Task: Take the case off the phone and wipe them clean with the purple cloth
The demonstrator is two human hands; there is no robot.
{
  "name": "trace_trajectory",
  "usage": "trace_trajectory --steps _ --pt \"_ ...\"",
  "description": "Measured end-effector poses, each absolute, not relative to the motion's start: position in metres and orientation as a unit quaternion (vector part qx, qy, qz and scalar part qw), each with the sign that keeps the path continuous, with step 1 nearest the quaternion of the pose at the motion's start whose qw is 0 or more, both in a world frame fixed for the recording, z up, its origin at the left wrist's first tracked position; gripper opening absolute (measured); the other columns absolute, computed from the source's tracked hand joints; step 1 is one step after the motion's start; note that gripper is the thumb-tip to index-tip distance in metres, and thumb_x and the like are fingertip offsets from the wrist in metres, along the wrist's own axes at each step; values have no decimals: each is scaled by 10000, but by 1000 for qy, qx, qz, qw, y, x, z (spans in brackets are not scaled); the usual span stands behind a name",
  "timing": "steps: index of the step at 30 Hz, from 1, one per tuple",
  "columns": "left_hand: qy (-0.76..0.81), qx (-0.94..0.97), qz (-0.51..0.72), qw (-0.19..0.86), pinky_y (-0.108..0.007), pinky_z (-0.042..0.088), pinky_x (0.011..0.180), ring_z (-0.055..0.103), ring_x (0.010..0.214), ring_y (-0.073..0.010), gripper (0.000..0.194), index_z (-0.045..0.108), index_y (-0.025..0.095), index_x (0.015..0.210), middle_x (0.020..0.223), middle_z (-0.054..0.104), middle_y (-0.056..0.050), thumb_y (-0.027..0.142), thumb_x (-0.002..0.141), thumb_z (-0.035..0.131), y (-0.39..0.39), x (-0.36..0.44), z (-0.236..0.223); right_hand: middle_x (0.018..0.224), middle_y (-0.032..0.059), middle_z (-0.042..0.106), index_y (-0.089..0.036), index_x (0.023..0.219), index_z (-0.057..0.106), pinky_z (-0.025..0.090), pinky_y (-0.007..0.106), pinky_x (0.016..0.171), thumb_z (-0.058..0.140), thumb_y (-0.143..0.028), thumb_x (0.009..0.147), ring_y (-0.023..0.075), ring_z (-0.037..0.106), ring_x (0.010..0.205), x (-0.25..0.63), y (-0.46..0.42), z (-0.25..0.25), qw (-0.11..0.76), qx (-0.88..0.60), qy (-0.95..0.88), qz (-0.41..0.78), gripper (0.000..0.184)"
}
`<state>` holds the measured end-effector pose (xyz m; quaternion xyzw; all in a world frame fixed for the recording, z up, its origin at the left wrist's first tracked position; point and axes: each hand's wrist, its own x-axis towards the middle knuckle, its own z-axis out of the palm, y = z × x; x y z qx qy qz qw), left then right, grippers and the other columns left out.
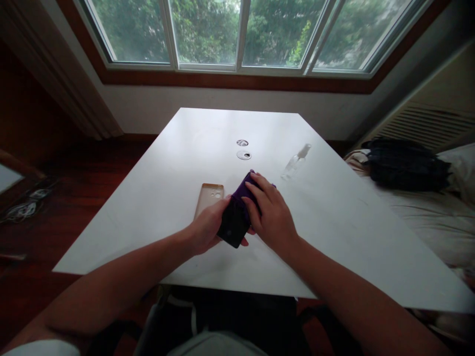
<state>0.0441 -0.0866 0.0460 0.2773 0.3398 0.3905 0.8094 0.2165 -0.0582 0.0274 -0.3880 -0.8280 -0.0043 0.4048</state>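
My left hand (208, 225) grips a dark, glossy smartphone (233, 225) by its edges, tilted above the near part of the table. A purple cloth (245, 190) covers the phone's upper end, and my right hand (269, 207) presses it there with fingers bent over it. Part of the cloth is hidden under those fingers. Just left of the phone, a beige phone case (210, 194) with camera cutouts lies on the table, partly behind my left hand. To the right lies a clear spray bottle (296, 163) on its side.
The white table (178, 153) has a round cable hole (242, 143) with its cover (244, 155) beside it. A window (237, 34) is beyond the table. On the right, a black bag (406, 163) rests on a bed (419, 217). Cables (24, 210) lie on the floor at left.
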Motion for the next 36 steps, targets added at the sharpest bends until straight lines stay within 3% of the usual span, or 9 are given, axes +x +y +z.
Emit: trace_trajectory --steps 3,7,15,18,25,28,32,36 --pt "375 275 402 789 -389 605 547 718 702 -268 415 613 117 1232 930 728 -154 394 996 412 -85 44 42 1635 148 307 -169 1595 279 291 597 1221 380 -237 1043 315 251 1525 211 -60 24 344 -343 -874 12 565" --pt "396 276 420 768 -339 589 517 718 656 -243 409 613 149 1268 945 738 -129 387 977 452 -82 43 38 1664 171 177 -100 1616 123 217 596 1242 403 -284 1037 313 131 1551 208 -61 22 250 -264 -931 31 669" --pt "378 276 390 793 -396 607 541 737 754 -296 483 607 127 1255 962 739 -164 480 1006 392 -84 41 42 1688 116 -8 -174 1627 38 136 605 1249 338 -347 1060 292 30 1560 226 -43 24 274 -345 -897 43 664" --pt "384 276 398 786 -393 605 534 734 737 -289 465 615 127 1247 970 745 -158 469 999 419 -84 42 41 1684 157 25 -123 1623 52 124 606 1250 374 -362 1048 303 28 1559 226 -46 23 267 -334 -903 36 701" --pt "405 221 493 737 -253 595 693 743 868 -206 334 689 129 1074 994 768 -107 380 990 485 -75 42 41 1658 234 117 -4 1585 187 163 585 1250 449 -412 1008 332 53 1553 212 -74 28 191 -198 -960 54 753" --pt "427 183 465 754 -304 605 745 751 850 -231 465 703 102 1040 930 771 -139 487 999 445 -72 40 41 1652 235 150 14 1572 223 151 550 1264 456 -407 998 325 79 1551 209 -80 29 163 -158 -971 70 749" --pt "440 176 455 754 -353 607 773 751 912 -269 668 684 100 1157 979 767 -168 662 975 373 -73 42 43 1661 203 144 -27 1589 200 173 535 1266 441 -372 1005 299 92 1554 211 -76 25 167 -161 -970 73 719" --pt "398 220 457 764 -337 606 751 747 941 -275 753 644 134 1269 1035 760 -164 731 944 320 -78 50 43 1670 192 108 -49 1603 140 170 541 1263 423 -380 1021 288 51 1558 218 -63 22 199 -216 -955 47 727"
